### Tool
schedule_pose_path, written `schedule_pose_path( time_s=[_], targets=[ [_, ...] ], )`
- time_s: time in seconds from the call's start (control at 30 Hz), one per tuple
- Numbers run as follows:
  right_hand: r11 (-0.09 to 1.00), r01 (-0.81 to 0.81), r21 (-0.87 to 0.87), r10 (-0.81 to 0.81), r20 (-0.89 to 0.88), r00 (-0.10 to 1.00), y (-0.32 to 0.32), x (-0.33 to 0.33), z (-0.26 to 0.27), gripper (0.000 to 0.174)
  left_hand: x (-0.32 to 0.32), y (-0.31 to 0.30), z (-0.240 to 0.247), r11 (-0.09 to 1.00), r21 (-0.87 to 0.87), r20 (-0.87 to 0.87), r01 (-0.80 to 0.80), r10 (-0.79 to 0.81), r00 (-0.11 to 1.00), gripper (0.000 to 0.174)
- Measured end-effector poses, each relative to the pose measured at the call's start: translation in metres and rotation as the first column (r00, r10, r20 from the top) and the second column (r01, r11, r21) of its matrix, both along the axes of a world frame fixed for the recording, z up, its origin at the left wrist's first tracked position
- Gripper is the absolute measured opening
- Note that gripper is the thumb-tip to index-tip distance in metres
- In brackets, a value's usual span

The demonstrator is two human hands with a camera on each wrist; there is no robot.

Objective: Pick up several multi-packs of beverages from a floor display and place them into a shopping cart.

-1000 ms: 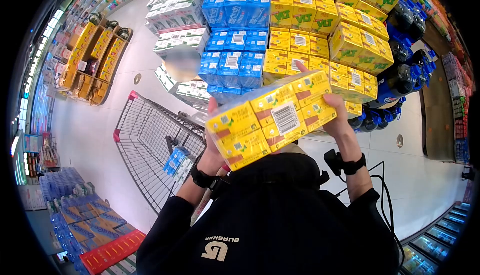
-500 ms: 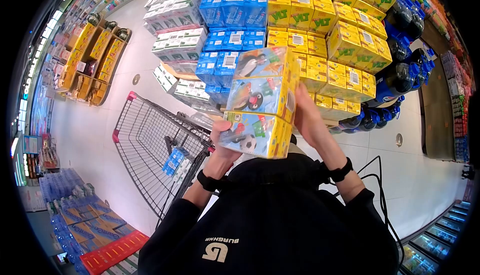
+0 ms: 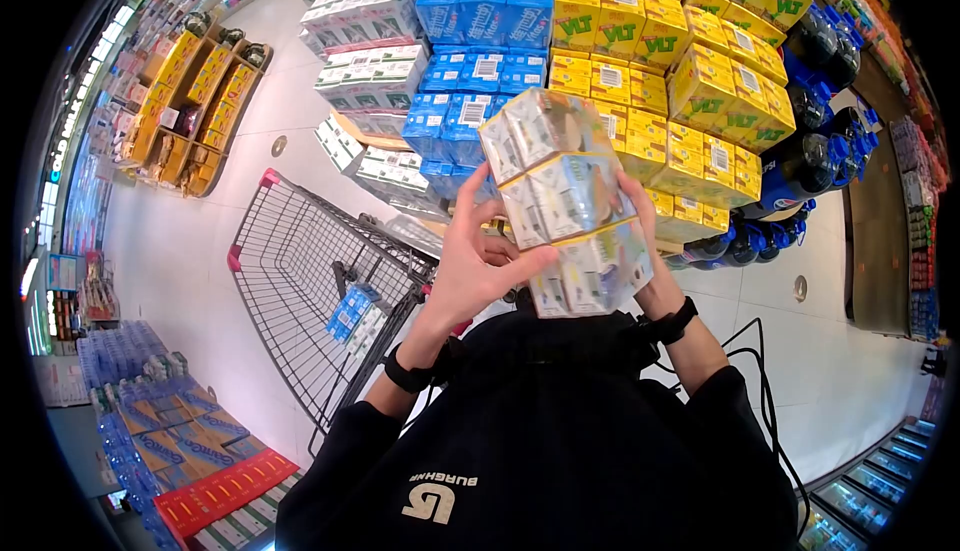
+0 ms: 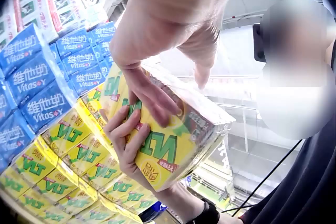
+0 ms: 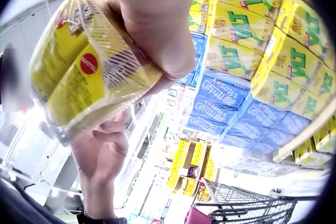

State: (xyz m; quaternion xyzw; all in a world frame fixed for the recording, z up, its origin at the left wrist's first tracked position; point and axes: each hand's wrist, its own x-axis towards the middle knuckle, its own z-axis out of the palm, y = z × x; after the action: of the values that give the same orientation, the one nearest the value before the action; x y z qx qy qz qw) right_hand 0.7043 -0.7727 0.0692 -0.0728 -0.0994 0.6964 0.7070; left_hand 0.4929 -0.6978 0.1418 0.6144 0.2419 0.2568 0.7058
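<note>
A shrink-wrapped pack of drink cartons (image 3: 565,201) is held in front of my chest, its pale printed side facing up. My left hand (image 3: 480,266) is at its left side, thumb on the upper face and fingers by the left edge. On the right side, my right hand (image 3: 643,221) grips it, partly hidden behind the wrap. In the left wrist view, the right hand's fingers (image 4: 126,134) press a yellow face of the pack (image 4: 163,153) marked VLT, beside the left hand's fingers. The right wrist view shows a yellow end of the pack (image 5: 79,79).
Stacked yellow drink packs (image 3: 615,26), blue packs (image 3: 485,6) and white packs (image 3: 365,26) stand ahead. A shopping cart (image 3: 290,251) at my left holds small blue cartons (image 3: 352,313). Dark bottles (image 3: 800,151) flank the stack at right. Boxed bottles (image 3: 185,431) stand at lower left.
The pack has been turned over in both hands: first its yellow barcode face, then the penguin pictures, now pale panels face up. My left hand has shifted along its left side.
</note>
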Motion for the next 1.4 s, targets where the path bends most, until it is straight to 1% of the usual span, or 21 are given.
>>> schedule_pose_path(
  time_s=[0.07, 0.17, 0.3, 0.4, 0.43, 0.47, 0.53, 0.57, 0.6, 0.63, 0.67, 0.77, 0.83, 0.9, 0.97, 1.07, 1.17, 1.2, 1.23, 1.3, 1.4],
  targets=[
    [0.961, 0.108, -0.254, -0.088, 0.092, 0.992, -0.004, -0.011, 0.004, 0.05, 0.003, -0.005, 0.014, 0.997, 0.063, -0.075, -0.04, 0.045, 0.996, 0.106],
    [0.958, 0.072, -0.277, -0.051, 0.082, 0.995, -0.01, -0.008, -0.005, 0.053, 0.008, -0.01, 0.015, 0.986, 0.156, -0.046, -0.051, 0.058, 0.997, 0.103],
    [0.947, 0.073, -0.313, -0.014, 0.188, 0.982, -0.016, 0.002, -0.008, 0.054, 0.017, -0.015, 0.012, 0.995, 0.086, 0.103, -0.052, 0.043, 0.994, 0.1],
    [0.978, -0.059, -0.2, 0.121, 0.312, 0.942, -0.023, 0.013, 0.028, 0.059, 0.013, -0.011, -0.005, 0.999, -0.02, 0.12, -0.031, 0.034, 0.992, 0.09],
    [0.968, -0.031, -0.251, 0.148, 0.463, 0.874, -0.021, 0.013, 0.044, 0.063, 0.012, -0.01, -0.008, 0.997, -0.063, 0.129, -0.035, 0.043, 0.991, 0.088],
    [0.955, 0.007, -0.297, 0.18, 0.598, 0.781, -0.016, 0.01, 0.061, 0.066, 0.01, -0.011, -0.011, 0.971, -0.235, 0.079, -0.052, 0.072, 0.994, 0.076],
    [0.952, 0.071, -0.299, 0.216, 0.814, 0.539, -0.013, -0.005, 0.109, 0.083, 0.012, -0.009, -0.02, 0.878, -0.473, 0.089, -0.078, 0.135, 0.987, 0.069],
    [0.953, 0.088, -0.29, 0.213, 0.848, 0.485, -0.011, -0.008, 0.109, 0.085, 0.015, -0.007, -0.022, 0.81, -0.58, 0.09, -0.086, 0.169, 0.981, 0.068],
    [0.954, 0.107, -0.281, 0.211, 0.879, 0.428, -0.01, -0.009, 0.108, 0.086, 0.02, -0.01, -0.009, 0.791, -0.597, 0.089, -0.132, 0.23, 0.969, 0.064],
    [0.954, 0.123, -0.274, 0.212, 0.905, 0.368, -0.011, -0.01, 0.108, 0.088, 0.021, -0.006, -0.014, 0.763, -0.646, 0.195, -0.04, 0.215, 0.957, 0.064],
    [0.948, 0.15, -0.282, 0.233, 0.932, 0.279, -0.016, -0.013, 0.111, 0.078, 0.02, -0.003, -0.011, 0.75, -0.662, 0.245, 0.013, 0.2, 0.949, 0.065],
    [0.952, 0.183, -0.244, 0.219, 0.964, 0.148, -0.028, -0.022, 0.126, 0.075, 0.008, 0.011, -0.016, 0.717, -0.678, 0.362, 0.161, 0.136, 0.922, 0.067],
    [0.975, 0.142, -0.172, 0.151, 0.978, 0.142, -0.036, -0.024, 0.124, 0.067, 0.005, 0.014, -0.017, 0.679, -0.698, 0.418, 0.229, 0.127, 0.899, 0.068],
    [0.988, 0.071, -0.135, 0.117, 0.971, 0.21, -0.044, -0.024, 0.129, 0.061, 0.006, 0.011, -0.016, 0.619, -0.739, 0.458, 0.265, 0.173, 0.872, 0.07],
    [0.998, 0.018, -0.065, 0.061, 0.981, 0.186, -0.048, -0.024, 0.125, 0.059, 0.002, 0.014, -0.029, 0.561, -0.746, 0.518, 0.357, 0.154, 0.841, 0.075],
    [0.992, 0.049, 0.12, -0.125, 0.983, 0.135, -0.05, -0.033, 0.116, 0.063, -0.005, 0.012, -0.035, 0.462, -0.72, 0.621, 0.518, 0.094, 0.779, 0.079],
    [0.956, 0.08, 0.281, -0.278, 0.959, -0.044, -0.053, -0.034, 0.11, 0.071, -0.007, 0.012, -0.043, 0.447, -0.665, 0.677, 0.598, 0.023, 0.736, 0.08],
    [0.944, 0.075, 0.322, -0.313, 0.942, -0.119, -0.055, -0.034, 0.109, 0.073, -0.008, -0.004, -0.028, 0.634, -0.651, 0.562, 0.418, 0.031, 0.827, 0.078],
    [0.924, 0.068, 0.377, -0.341, 0.889, -0.306, -0.058, -0.033, 0.113, 0.075, -0.009, -0.02, -0.013, 0.779, -0.59, 0.406, 0.212, 0.06, 0.912, 0.076],
    [0.877, 0.023, 0.481, -0.356, 0.681, -0.64, -0.066, -0.029, 0.122, 0.079, -0.002, -0.005, -0.045, 0.488, -0.725, 0.57, 0.487, 0.028, 0.821, 0.074],
    [0.783, -0.094, 0.615, -0.406, 0.391, -0.826, -0.08, -0.015, 0.114, 0.085, 0.004, -0.013, -0.048, 0.456, -0.714, 0.578, 0.532, -0.045, 0.815, 0.075]
  ],
)
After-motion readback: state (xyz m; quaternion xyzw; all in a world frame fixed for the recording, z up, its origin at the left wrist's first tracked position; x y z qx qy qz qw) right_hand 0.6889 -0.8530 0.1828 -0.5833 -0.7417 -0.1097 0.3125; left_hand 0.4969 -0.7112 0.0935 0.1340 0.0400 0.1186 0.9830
